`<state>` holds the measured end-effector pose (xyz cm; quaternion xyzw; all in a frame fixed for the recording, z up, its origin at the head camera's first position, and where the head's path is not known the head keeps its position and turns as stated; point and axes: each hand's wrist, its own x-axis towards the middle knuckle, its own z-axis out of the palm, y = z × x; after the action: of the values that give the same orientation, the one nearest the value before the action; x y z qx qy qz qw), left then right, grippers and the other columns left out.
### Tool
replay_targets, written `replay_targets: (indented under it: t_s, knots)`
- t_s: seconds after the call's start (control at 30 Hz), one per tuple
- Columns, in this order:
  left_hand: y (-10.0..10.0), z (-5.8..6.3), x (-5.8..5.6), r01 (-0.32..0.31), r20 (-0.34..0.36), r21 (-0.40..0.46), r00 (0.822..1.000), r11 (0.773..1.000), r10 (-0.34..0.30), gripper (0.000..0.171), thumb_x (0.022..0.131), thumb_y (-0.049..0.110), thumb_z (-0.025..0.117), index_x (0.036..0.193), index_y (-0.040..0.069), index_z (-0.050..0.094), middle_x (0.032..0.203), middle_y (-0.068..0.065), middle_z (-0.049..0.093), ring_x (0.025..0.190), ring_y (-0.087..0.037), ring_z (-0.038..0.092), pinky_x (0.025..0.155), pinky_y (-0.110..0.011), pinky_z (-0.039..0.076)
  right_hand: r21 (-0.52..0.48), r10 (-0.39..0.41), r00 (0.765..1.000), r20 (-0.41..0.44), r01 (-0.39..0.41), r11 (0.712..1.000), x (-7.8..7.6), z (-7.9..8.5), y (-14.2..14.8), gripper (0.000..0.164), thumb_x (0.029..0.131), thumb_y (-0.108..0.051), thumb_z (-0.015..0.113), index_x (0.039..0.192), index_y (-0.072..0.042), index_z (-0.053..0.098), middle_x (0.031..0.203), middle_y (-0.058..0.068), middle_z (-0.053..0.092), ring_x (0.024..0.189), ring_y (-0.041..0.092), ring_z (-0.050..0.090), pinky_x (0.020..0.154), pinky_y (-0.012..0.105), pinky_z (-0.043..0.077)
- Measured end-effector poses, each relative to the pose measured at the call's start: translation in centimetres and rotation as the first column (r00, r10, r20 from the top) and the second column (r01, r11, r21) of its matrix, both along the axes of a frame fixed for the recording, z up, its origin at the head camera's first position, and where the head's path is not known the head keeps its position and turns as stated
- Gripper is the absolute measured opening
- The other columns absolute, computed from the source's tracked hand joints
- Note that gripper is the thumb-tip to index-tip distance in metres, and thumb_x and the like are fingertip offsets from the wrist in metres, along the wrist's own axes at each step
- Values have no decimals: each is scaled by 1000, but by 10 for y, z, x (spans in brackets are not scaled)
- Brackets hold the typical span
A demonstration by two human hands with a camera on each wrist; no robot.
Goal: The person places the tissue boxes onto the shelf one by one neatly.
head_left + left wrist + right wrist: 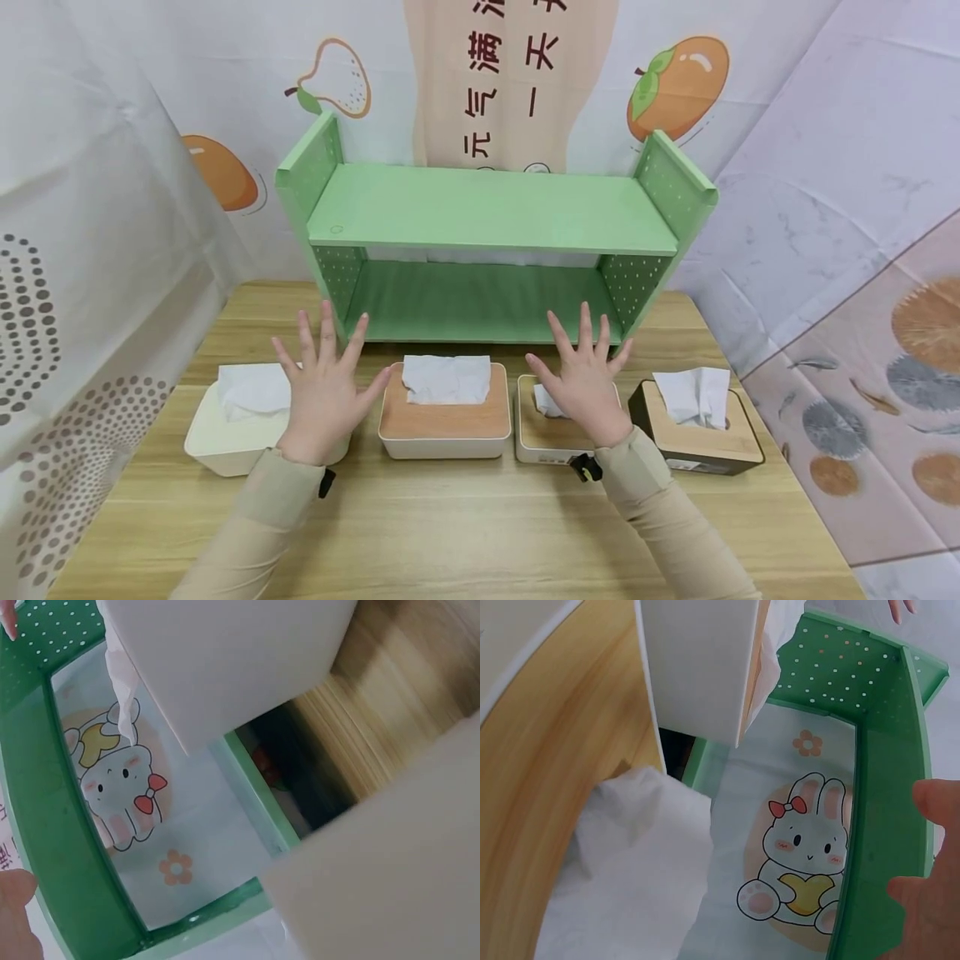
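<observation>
Both hands are spread with straight fingers, palms down and holding nothing. My left hand (324, 404) hovers over the right part of a cream tissue box (221, 437), covering some of it in the head view. The right hand (588, 387) overlaps a small tissue box with a wooden lid (543, 433) and hides part of its tissue. Between the hands sits a wider white tissue box with a wood-coloured top (446, 421). To the right of the right hand is a black tissue box with a light wooden lid (705, 437). White tissue sticks out of each box.
A green two-tier shelf (491, 204) stands behind the row of boxes, its side panels dotted with holes. Rabbit drawings (806, 847) show inside it in the wrist views. The wooden table (465, 525) extends in front, with patterned cloth (862, 167) around it.
</observation>
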<state>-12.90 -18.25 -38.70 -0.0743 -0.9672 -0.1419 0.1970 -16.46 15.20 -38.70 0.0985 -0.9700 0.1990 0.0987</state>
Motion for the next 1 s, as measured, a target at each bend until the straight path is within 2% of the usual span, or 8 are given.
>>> replay_targets:
  t_s: [0.2,0.47,0.6,0.83,1.0]
  knots:
    - [-5,1,2,2,16,3,1000,1000,-2,74,91,57,45,151,17,27,157,-9,-19,141,-35,-25,102,-71,-14,18,2,1000,10,-2,1000,1,4,-4,72,91,-63,41,152,-29,21,159,18,-7,142,48,-8,100,72,-14]
    - [-18,2,6,-25,48,-15,999,1000,26,75,91,54,48,151,17,24,157,-7,-22,140,-36,-26,102,-70,-16,15,24,999,23,-25,1000,2,7,-17,72,91,-61,44,152,-29,21,159,16,-9,143,46,-9,100,72,-14]
    - [-27,1,9,-42,57,-30,997,999,43,76,90,53,50,152,17,23,157,-7,-21,141,-35,-26,102,-69,-17,8,35,999,13,-35,999,3,6,-27,71,91,-60,45,151,-30,23,159,16,-6,143,46,-7,101,71,-14]
    - [-54,-5,21,-78,65,-52,995,996,81,76,90,55,49,151,16,25,157,-11,-17,141,-39,-22,101,-71,-15,1,85,996,-8,-85,996,3,6,-50,69,92,-58,45,151,-31,23,160,14,-6,144,44,-6,103,71,-12]
    - [-81,-10,32,-109,79,-68,990,992,114,77,90,56,48,151,16,23,157,-15,-16,140,-42,-21,101,-71,-18,4,111,994,16,-111,994,4,2,-70,69,92,-60,44,151,-33,22,160,12,-8,145,42,-5,104,70,-11]
